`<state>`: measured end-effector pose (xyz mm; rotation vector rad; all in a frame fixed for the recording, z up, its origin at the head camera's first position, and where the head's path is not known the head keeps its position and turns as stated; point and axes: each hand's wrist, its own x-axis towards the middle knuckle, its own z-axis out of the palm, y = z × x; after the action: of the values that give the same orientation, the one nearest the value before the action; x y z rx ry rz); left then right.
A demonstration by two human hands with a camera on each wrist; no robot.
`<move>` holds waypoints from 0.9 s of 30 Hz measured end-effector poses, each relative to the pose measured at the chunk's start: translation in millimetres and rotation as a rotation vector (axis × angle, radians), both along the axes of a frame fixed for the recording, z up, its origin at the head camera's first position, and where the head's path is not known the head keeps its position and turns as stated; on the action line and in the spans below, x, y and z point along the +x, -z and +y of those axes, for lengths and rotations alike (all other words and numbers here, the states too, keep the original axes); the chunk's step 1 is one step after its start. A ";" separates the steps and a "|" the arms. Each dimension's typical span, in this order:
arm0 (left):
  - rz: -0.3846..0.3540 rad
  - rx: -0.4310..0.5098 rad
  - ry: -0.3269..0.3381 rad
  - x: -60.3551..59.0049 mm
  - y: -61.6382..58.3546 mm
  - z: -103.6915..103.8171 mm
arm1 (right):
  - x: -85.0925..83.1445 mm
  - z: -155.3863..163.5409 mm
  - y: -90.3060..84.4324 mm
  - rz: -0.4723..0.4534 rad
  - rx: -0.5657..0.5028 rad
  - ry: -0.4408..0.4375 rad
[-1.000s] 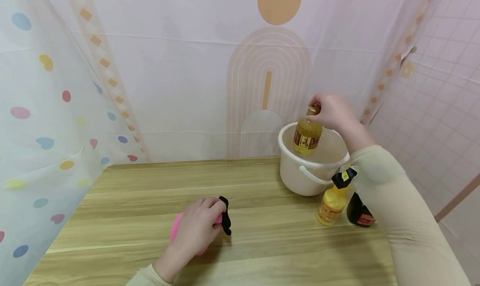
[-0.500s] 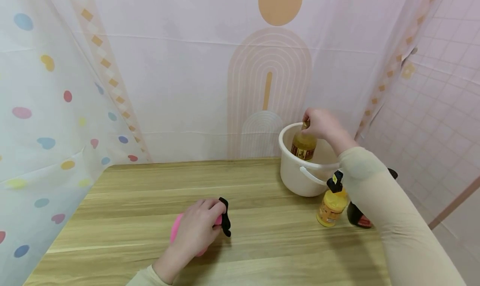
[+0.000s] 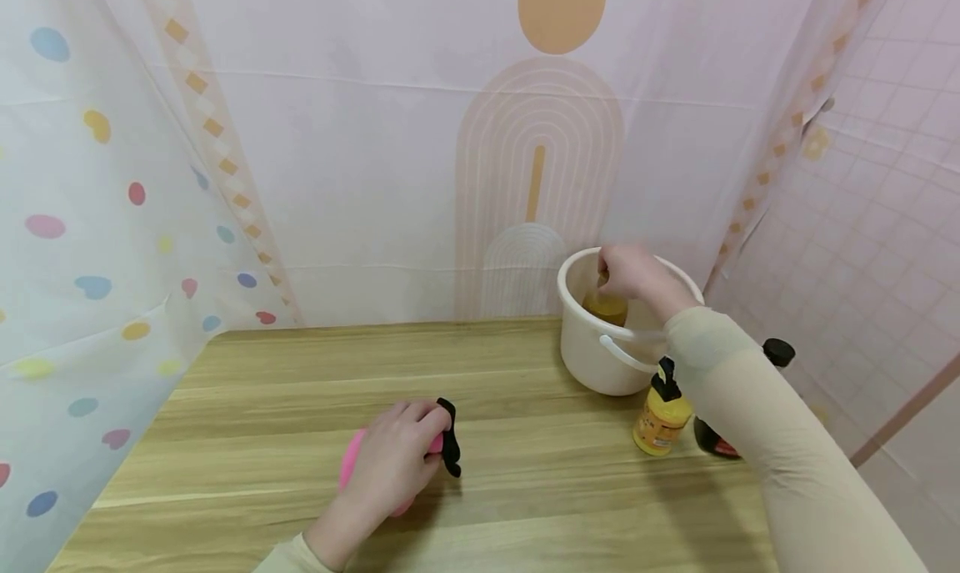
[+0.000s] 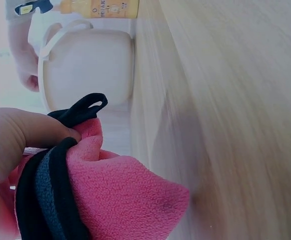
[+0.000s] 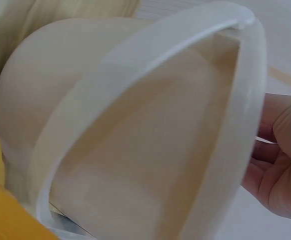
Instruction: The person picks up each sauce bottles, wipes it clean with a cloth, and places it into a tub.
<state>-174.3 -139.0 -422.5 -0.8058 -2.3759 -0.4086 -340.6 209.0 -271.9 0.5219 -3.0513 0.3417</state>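
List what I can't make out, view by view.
- Head: base of golden-liquid bottle, hidden by bucket.
- Head: middle of dark bottle, behind right sleeve.
- Head: much of pink cloth, covered by left hand.
- Left wrist: part of yellow bottle, cut off by top edge.
- Right wrist: fingertips of right hand, behind bucket.

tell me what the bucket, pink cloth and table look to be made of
Bucket: probably plastic, smooth with a soft sheen, judging by its even, moulded-looking surface.
Pink cloth: likely towelling, matte, with a nubbly pile showing up close.
Table: smooth-looking wood or wood-look laminate; streaky grain shows, but I can't tell which.
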 end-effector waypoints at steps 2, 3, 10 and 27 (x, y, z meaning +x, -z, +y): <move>0.002 0.001 0.001 -0.1 0.2 0.1 | -0.1 -2.0 2.7 -0.020 -0.004 0.000; 0.002 0.002 0.001 -0.1 0.3 0.0 | -0.2 -3.1 4.2 -0.034 -0.007 0.005; -0.001 0.005 0.000 -0.5 0.7 -0.5 | -3.4 -6.9 12.7 -0.023 0.024 0.025; 0.005 -0.001 0.003 -1.0 1.0 -0.8 | -6.6 -12.1 22.1 -0.019 0.081 -0.008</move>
<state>-175.3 -139.8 -423.5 -0.8098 -2.3708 -0.4060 -347.2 196.8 -294.0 0.5383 -3.0931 0.2247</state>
